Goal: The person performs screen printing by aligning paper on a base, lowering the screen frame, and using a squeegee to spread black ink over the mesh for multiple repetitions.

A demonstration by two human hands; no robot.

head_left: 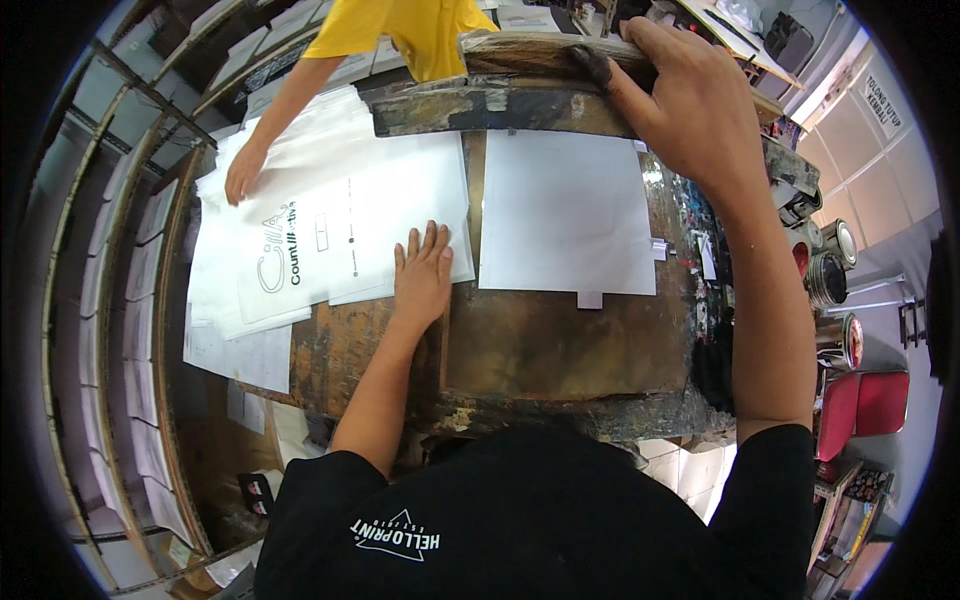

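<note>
Your left hand [422, 275] is lying flat, fingers spread and released, on the lower right corner of a stack of white printed bags [330, 225] at about nine o'clock from the blank white sheet [565, 212]. That one sheet is sitting square on the paint-stained printing table [520, 350], with two small white tape tabs at its right and lower edges. At twelve o'clock your right hand [690, 105] is gripping the worn wooden screen frame [520, 75], fingers clenched over its top edge. At three o'clock, three round ink tins [830, 270] are standing beside the table. Farther off at eleven o'clock, a co-worker's hand [243, 175] is pressing on the bag stack; a white rectangular sign [882, 105] is hanging at two o'clock.
</note>
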